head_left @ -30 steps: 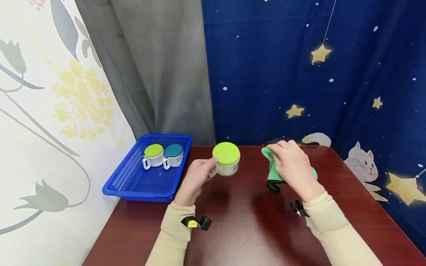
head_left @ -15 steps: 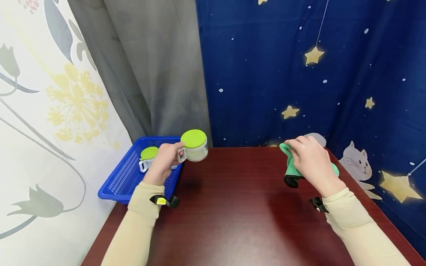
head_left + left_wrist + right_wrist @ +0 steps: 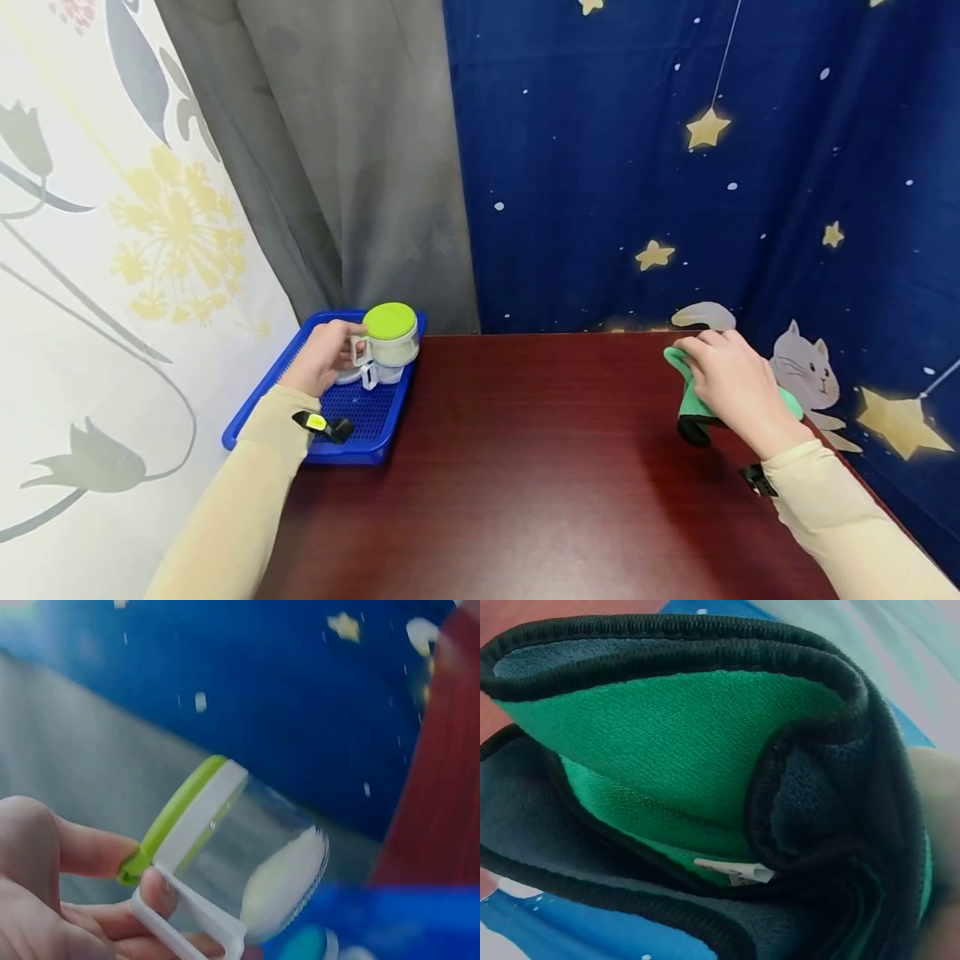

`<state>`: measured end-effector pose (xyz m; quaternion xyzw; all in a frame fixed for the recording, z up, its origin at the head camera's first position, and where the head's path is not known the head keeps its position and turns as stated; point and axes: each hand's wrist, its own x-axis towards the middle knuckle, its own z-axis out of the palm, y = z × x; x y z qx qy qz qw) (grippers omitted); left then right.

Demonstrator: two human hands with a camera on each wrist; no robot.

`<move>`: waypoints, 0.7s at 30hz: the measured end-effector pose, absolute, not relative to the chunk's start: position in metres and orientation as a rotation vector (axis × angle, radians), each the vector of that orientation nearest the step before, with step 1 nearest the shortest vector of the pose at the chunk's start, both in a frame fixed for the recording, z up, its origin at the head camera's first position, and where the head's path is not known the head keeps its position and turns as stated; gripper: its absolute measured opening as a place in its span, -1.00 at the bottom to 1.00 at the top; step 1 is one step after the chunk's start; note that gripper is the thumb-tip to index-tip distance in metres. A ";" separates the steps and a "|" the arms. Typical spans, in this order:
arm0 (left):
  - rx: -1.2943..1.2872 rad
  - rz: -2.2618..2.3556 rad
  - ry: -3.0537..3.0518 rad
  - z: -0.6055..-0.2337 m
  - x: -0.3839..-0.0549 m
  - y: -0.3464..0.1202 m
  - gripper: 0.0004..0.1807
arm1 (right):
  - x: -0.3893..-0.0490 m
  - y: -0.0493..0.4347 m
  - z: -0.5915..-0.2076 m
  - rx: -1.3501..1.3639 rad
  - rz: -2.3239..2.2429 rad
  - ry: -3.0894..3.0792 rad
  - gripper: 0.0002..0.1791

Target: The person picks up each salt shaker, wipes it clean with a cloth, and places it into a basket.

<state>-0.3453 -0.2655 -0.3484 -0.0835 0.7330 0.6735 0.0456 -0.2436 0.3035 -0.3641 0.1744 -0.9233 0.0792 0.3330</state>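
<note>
My left hand (image 3: 318, 358) grips the white handle of a clear seasoning jar (image 3: 392, 340) with a bright green lid, holding it over the back right of the blue basket (image 3: 352, 457). In the left wrist view the thumb presses the lid's tab, and white powder lies inside the tilted-looking jar (image 3: 247, 840). Below it, two other handled jars (image 3: 386, 375) sit in the basket, mostly hidden; a teal lid (image 3: 302, 943) shows blurred in that view. At the right, my right hand (image 3: 735, 383) holds a folded green cloth (image 3: 693, 404) with dark edging above the table.
The dark red wooden table (image 3: 510, 467) extends between the hands. A grey curtain (image 3: 375, 167) and a blue starry curtain (image 3: 585, 183) hang behind it. On the left stands a white floral-patterned wall covering (image 3: 97, 350).
My left hand has carried the green-lidded jar leftward from mid-table to over the basket. The right hand has moved to the right with the cloth still held.
</note>
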 end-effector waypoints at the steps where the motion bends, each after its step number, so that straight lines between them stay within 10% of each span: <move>1: -0.262 2.052 2.222 -0.352 -0.348 -0.275 -0.81 | -0.244 0.306 -0.366 0.453 0.204 -2.424 -0.79; 21: -0.209 2.108 1.752 -0.393 -0.361 -0.382 -0.67 | -0.250 0.371 -0.410 0.363 0.161 -2.638 -0.77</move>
